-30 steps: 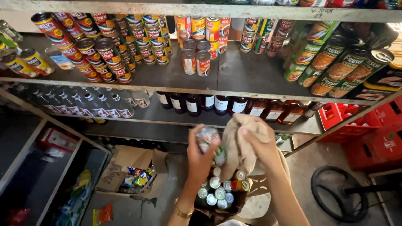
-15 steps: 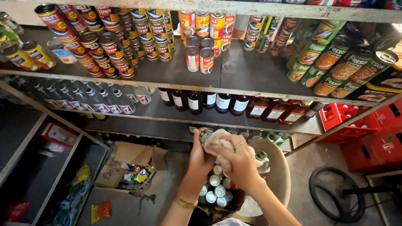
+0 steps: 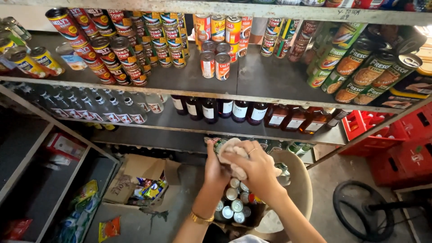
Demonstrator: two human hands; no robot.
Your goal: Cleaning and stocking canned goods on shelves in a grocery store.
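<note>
My left hand (image 3: pixel 215 167) holds a small can (image 3: pixel 220 145) in front of the lower shelf; only its green-labelled top shows. My right hand (image 3: pixel 252 167) presses a beige cloth (image 3: pixel 230 148) around the can and covers most of it. Right below my hands, a dark box (image 3: pixel 252 215) of several small cans with silver lids (image 3: pixel 233 201) rests on a beige plastic chair (image 3: pixel 299 189).
Grey metal shelves (image 3: pixel 265 78) carry rows of tins on top and dark bottles (image 3: pixel 220 109) and clear bottles (image 3: pixel 112 110) beneath. An open cardboard box (image 3: pixel 139 177) of packets is on the floor at left. Red crates (image 3: pixel 400 148) and a black round fan base (image 3: pixel 360 216) stand at right.
My hands came down and closer together with the can. The cloth, held loose beside the can a second ago, is now wrapped over it under my right hand.
</note>
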